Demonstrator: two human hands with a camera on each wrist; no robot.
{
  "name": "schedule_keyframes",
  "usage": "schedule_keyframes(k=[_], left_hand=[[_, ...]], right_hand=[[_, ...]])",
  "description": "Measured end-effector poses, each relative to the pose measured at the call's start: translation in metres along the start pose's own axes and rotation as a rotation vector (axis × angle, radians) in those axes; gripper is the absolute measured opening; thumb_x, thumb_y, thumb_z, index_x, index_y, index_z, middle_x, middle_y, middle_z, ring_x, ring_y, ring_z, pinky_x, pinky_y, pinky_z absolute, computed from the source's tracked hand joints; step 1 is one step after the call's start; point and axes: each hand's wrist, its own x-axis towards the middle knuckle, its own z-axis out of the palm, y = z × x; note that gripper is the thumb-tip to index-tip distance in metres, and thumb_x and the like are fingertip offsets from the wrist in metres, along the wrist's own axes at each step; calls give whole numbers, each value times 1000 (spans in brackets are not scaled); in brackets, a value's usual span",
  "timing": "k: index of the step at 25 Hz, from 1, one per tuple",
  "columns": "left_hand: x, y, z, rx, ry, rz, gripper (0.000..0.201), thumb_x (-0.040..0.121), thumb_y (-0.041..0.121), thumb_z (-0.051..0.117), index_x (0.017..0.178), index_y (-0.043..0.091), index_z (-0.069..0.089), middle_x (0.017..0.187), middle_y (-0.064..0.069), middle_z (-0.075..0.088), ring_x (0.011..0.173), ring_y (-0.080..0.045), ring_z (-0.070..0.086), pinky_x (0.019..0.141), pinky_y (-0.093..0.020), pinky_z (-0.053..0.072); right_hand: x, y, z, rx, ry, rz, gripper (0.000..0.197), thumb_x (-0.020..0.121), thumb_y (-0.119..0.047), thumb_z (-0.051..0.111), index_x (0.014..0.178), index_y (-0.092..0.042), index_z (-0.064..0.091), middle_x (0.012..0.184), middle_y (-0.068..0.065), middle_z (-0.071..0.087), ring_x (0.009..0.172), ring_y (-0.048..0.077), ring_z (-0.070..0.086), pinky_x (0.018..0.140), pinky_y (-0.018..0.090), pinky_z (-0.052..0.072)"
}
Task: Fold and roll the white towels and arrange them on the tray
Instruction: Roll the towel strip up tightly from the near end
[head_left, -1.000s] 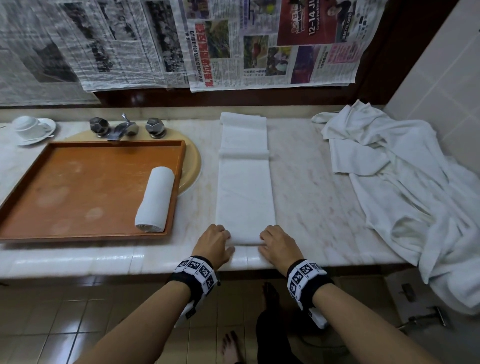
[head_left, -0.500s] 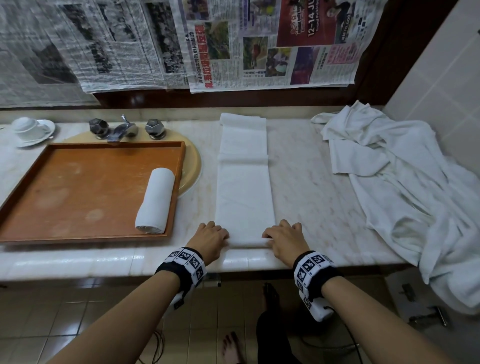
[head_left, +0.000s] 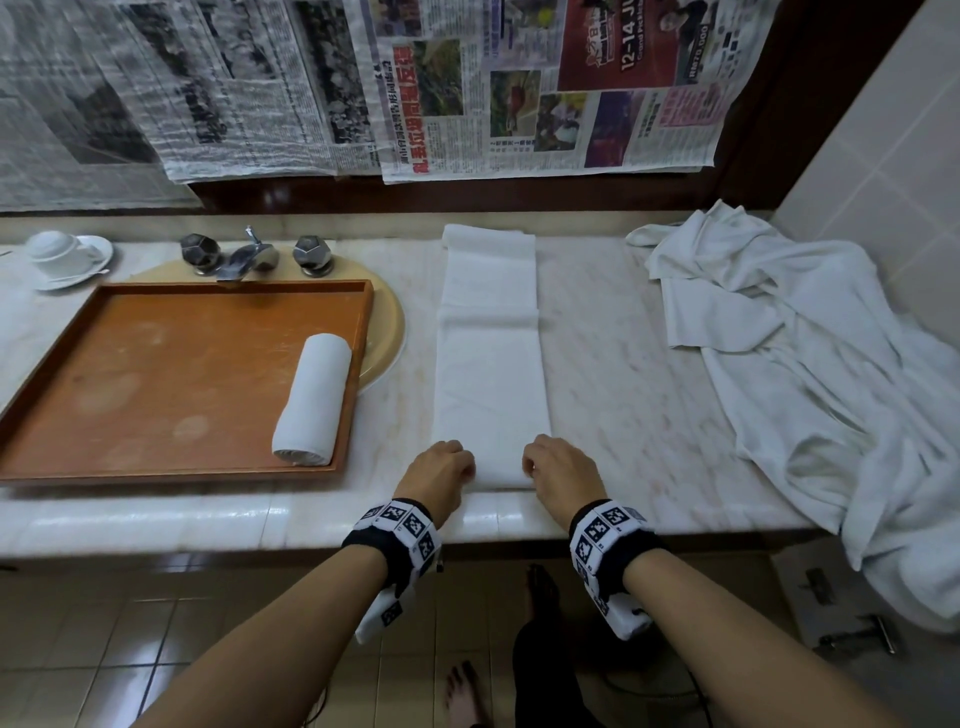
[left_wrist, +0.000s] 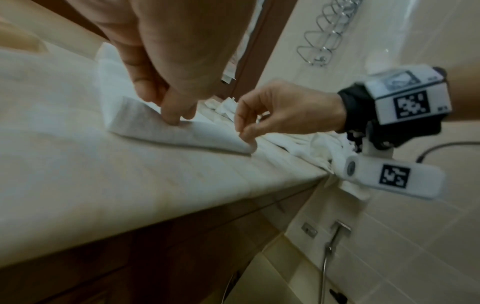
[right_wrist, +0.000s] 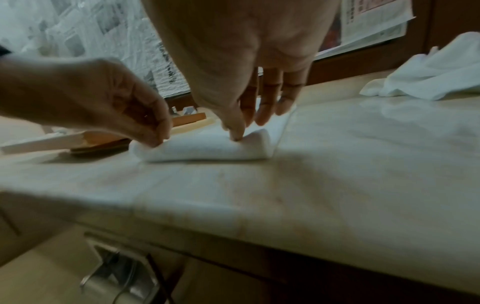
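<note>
A long folded white towel lies lengthwise on the marble counter. Its near end is curled into a small roll, which also shows in the right wrist view. My left hand pinches the roll's left end with curled fingers. My right hand pinches its right end. A finished rolled towel lies along the right side of the orange-brown tray.
A heap of loose white towels covers the counter's right end and hangs over its edge. Behind the tray stand a tap and a cup on a saucer. Newspaper covers the wall behind.
Both hands have shifted slightly forward and closer together at the towel's near end. That end has turned over into a first small curl.
</note>
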Motion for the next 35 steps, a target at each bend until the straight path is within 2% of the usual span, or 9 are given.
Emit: schedule_keyframes(k=[2,6,10,13,18,23,26,32,35], left_hand=[[-6,2,4,-11,20,25,18,90,10,54,101,7,68,101,-8,64,94,-27,58,78,-32,47],[-5,-1,10,51,4,38,28,89,23,62,112,8,64,111,-6,61,107,-24,53,86,-30,44],[-1,6,2,244,-43,60,18,76,24,74,89,13,69,90,-2,66,88,-23,59,75,-34,46],[-2,3,3,325,-36,66,22,60,25,83,74,18,67,75,3,63,73,-20,59,64,-34,45],[-4,-4,1,263,-80,84,28,100,25,44,124,16,55,119,-2,58,114,-23,46,95,-37,29],[-5,0,-4,117,-98,2,23,100,34,43,119,24,51,114,6,64,112,-18,44,92,-36,26],[3,6,-8,194,-63,-66,18,98,31,46,109,24,58,107,6,63,109,-19,46,87,-37,29],[1,17,7,59,47,-49,12,90,6,56,93,9,67,94,-6,61,86,-27,60,68,-34,49],[-10,19,14,47,47,20,13,72,15,76,79,9,68,83,-4,65,80,-24,62,57,-34,55]], right_hand=[[-7,-6,5,4,21,-60,5,81,-5,63,81,-10,63,87,3,58,80,23,58,57,30,41],[-16,-6,13,13,33,-120,31,54,-10,84,71,-15,59,75,-2,57,70,17,58,47,22,43],[-5,-2,14,-96,31,-161,37,47,4,81,72,-15,62,73,0,59,66,21,58,51,27,46],[-3,3,9,-106,-35,-142,35,58,7,73,86,-12,64,84,3,62,79,25,60,59,34,45],[0,10,-5,-42,-247,-90,47,86,8,45,127,-14,54,124,1,54,119,22,45,90,36,33],[1,12,-18,308,-188,153,18,92,-7,59,108,-9,68,107,6,66,98,20,62,88,28,49],[12,9,-19,199,-151,202,13,90,-11,63,99,-8,73,105,5,66,96,21,62,84,29,49],[-7,-13,10,91,67,-41,11,73,2,70,77,-7,66,83,6,60,79,24,61,59,29,49],[-16,-10,14,93,62,-120,28,53,-8,85,75,-11,67,79,2,64,74,20,63,57,22,53]])
